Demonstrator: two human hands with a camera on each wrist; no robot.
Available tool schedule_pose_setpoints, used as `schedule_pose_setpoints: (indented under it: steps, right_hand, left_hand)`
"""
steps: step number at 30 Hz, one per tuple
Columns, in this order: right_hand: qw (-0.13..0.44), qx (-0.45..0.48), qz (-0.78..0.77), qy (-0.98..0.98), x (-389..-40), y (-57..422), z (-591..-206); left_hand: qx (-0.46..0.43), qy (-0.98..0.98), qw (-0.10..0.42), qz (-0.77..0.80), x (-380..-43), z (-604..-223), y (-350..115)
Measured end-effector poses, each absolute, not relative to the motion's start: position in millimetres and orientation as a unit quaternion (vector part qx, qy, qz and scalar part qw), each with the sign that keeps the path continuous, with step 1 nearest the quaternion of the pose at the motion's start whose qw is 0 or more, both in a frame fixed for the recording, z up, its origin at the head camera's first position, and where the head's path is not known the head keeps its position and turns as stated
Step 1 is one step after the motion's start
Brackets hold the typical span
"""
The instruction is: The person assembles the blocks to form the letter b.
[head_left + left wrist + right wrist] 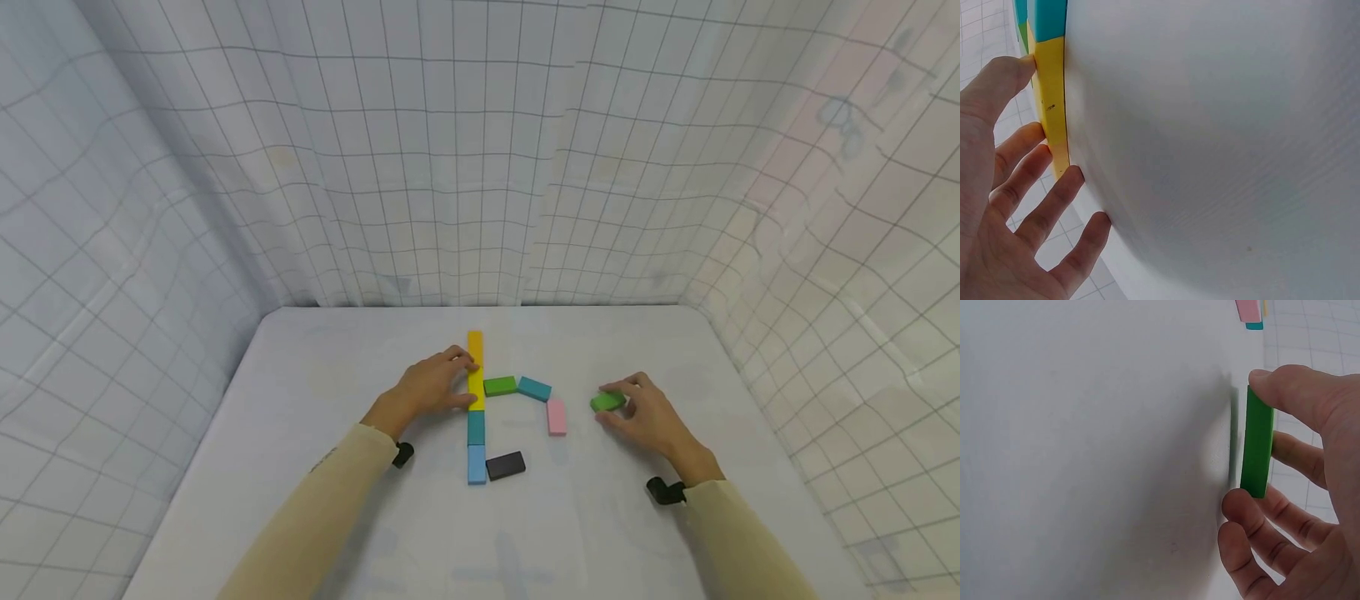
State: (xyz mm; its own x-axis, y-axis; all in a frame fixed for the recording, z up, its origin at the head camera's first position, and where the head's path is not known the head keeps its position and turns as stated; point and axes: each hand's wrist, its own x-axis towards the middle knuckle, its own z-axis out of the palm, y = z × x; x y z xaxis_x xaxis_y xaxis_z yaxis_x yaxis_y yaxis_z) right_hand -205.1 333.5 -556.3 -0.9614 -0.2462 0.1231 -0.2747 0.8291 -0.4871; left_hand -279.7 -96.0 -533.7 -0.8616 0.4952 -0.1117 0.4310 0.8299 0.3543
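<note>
My left hand [431, 385] rests thumb and fingertips against the yellow blocks [476, 343] at the top of a straight column. In the left wrist view, its fingers [1040, 215] are spread along that yellow edge. Below the yellow stand a teal block [476, 427] and a light blue block [477, 465]. The right hand [647, 419] pinches a green block [1257, 444] by its ends between thumb and fingers, slightly off the table. From the column a second green block [500, 386], a blue block [535, 388] and a pink block [557, 417] curve rightward and down.
A black block [506, 466] lies slanted beside the light blue block. The white table [337, 533] carries everything, with checked curtains [480, 167] hanging behind and at both sides. Dark devices [666, 492] are strapped at the wrists.
</note>
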Motion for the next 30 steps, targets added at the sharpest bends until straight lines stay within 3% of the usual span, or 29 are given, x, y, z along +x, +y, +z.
schedule_pose_setpoints:
  steps: [30]
  right_hand:
    - [0.021, 0.155, 0.237, -0.959, -182.0, 295.6, -542.6]
  left_hand:
    - [0.245, 0.951, 0.099, 0.159, -278.9, -534.8, -95.6]
